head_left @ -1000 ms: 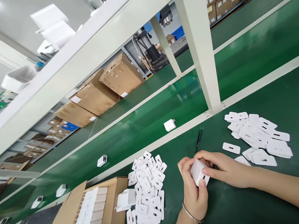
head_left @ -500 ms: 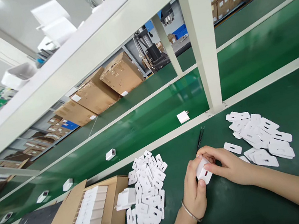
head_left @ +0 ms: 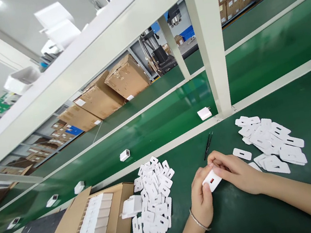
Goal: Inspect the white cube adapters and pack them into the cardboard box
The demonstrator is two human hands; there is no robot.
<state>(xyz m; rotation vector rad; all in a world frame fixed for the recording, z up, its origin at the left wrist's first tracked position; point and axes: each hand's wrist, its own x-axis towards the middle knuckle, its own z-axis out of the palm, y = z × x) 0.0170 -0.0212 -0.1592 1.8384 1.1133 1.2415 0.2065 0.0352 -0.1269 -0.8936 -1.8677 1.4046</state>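
Observation:
A white USB charger (head_left: 212, 181) with a red port in its end face is held between both hands over the green worktop. My left hand (head_left: 201, 196), with a bangle at the wrist, is closed around its near left side. The fingers of my right hand (head_left: 237, 170) are closed on its upper right edge. Behind the hands lie black tweezers (head_left: 208, 145). A pile of flat white slotted plates (head_left: 271, 140) is by my right hand, with a single plate (head_left: 242, 154) apart from it. Another pile of such plates (head_left: 154, 201) spreads left of my left hand.
At the left stands an open carton (head_left: 121, 215) with rows of white chargers. A white charger (head_left: 132, 205) sits between it and the plates. Beyond the rail, a green belt (head_left: 158, 130) carries several chargers, one being a white charger (head_left: 204, 114) near the upright post (head_left: 211, 42).
The held charger has turned so its port face shows more fully, and my right fingers have shifted to its upper edge. Chargers on the belt have moved to the right.

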